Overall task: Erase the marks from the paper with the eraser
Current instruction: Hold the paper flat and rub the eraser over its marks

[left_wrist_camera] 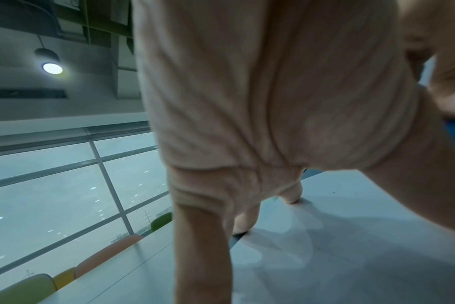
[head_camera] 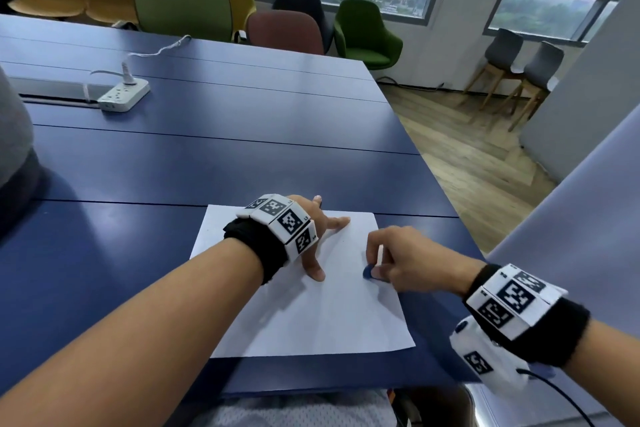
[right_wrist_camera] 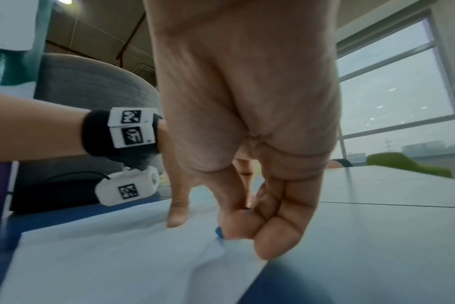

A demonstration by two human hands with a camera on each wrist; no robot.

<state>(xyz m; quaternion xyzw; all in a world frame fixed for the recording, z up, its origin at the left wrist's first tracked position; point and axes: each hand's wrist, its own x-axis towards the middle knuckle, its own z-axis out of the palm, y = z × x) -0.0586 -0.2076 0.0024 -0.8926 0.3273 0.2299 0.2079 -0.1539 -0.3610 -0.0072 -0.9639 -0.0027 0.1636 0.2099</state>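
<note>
Head view shows the paper [head_camera: 311, 305] lying at lower centre of the frame on the blue table [head_camera: 207, 156]. The left hand [head_camera: 311, 236] presses it flat with straight, spread fingers near the sheet's upper part. Just to the right, the right hand [head_camera: 408, 260] pinches the blue eraser [head_camera: 369, 272], its tip touching the sheet. No marks can be made out at this size. In the right wrist view the paper looks slightly rippled beside the eraser [right_wrist_camera: 219, 233], so a hard stroke toward the free right edge could crease or tear it, since the holding hand sits on the other side.
</note>
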